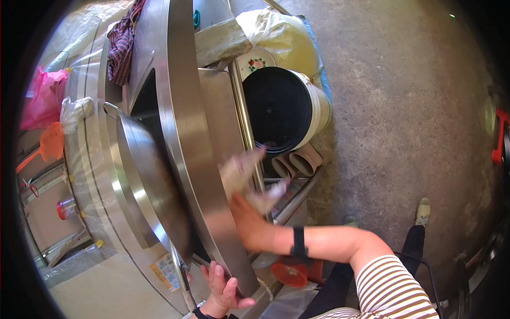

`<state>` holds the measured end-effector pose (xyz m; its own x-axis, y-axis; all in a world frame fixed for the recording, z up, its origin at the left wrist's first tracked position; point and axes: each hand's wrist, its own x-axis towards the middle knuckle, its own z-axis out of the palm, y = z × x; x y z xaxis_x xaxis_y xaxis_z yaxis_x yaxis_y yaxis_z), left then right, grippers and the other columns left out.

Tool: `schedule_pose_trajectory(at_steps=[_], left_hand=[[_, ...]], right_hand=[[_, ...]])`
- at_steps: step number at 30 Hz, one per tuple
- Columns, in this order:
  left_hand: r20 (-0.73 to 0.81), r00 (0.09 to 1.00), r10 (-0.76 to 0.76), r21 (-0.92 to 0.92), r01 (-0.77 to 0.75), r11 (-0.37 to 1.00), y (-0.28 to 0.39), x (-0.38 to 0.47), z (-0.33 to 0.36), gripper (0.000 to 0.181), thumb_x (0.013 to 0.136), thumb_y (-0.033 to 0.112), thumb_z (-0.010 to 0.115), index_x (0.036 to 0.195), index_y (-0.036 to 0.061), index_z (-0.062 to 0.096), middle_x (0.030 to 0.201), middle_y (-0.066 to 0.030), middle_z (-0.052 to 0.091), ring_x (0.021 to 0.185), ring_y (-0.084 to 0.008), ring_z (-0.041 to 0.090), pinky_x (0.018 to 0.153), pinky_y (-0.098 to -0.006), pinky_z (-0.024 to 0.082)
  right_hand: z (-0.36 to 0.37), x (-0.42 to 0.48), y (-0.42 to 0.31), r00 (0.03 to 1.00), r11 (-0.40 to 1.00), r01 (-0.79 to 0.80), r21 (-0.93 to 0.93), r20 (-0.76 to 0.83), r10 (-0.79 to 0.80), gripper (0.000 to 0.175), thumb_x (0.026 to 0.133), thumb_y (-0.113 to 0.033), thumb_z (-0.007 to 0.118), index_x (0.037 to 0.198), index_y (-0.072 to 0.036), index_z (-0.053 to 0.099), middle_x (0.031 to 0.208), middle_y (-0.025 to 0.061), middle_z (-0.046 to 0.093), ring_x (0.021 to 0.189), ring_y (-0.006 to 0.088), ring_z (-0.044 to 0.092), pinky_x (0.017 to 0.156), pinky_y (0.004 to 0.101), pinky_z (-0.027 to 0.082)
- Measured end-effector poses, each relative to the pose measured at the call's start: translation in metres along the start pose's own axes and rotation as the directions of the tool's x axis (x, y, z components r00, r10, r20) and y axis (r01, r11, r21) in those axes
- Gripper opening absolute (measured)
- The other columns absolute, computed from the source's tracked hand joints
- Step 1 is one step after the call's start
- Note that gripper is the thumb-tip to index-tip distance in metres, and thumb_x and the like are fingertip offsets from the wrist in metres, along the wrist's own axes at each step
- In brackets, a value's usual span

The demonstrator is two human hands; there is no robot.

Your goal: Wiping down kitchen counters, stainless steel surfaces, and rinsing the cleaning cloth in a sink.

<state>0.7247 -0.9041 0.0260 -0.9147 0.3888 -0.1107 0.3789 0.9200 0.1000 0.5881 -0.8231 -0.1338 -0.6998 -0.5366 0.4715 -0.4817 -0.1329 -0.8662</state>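
My right hand [249,225] grips a pale, blurred cloth [239,175] against the front of a stainless steel stove counter [183,103]. A black band circles that wrist. At the near end of the counter, my left hand [221,289] has its fingers spread at the steel edge and holds nothing. Between the counter's front and back parts, a large metal wok [155,179] sits tilted in the view, with a loop handle [110,107] at its far side. Motion blur hides how the cloth is folded.
Under the counter, a steel rail [243,115] runs beside a white bucket [320,111] with a black top and brown boots [305,159]. An orange-red plastic item [290,273] lies near my legs. A checked cloth [121,56] and a pink bag [44,97] are at the far left.
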Motion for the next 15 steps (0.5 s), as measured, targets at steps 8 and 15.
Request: schedule_pose_trajectory(at_steps=[8, 15], left_hand=[[-0.002, 1.000, 0.014, -0.003, -0.014, 1.000, -0.002, -0.003, 0.003, 0.079, 0.083, 0.066, 0.035, 0.139, 0.0101, 0.027, 0.143, -0.0246, 0.021, 0.132, -0.0410, 0.024, 0.109, -0.0533, 0.006], [0.005, 1.000, 0.000, 0.004, 0.000, 1.000, 0.002, -0.003, 0.000, 0.077, 0.085, 0.064, 0.035, 0.139, 0.0097, 0.027, 0.143, -0.0250, 0.021, 0.132, -0.0407, 0.024, 0.109, -0.0534, 0.006]], right_hand=[[0.004, -0.021, -0.010, 0.997, 0.877, 0.059, 0.476, 0.015, -0.075, 0.035, 0.078, -0.027, 0.052, 0.105, -0.006, 0.058, 0.115, 0.0156, 0.054, 0.114, 0.0302, 0.046, 0.102, 0.0425, 0.032], [-0.022, 0.068, 0.107, 0.871, 0.983, -0.176, 0.043, -0.459, 0.176, 0.019, 0.076, -0.013, 0.051, 0.084, 0.004, 0.055, 0.086, 0.0246, 0.054, 0.093, 0.0433, 0.049, 0.083, 0.0493, 0.039]])
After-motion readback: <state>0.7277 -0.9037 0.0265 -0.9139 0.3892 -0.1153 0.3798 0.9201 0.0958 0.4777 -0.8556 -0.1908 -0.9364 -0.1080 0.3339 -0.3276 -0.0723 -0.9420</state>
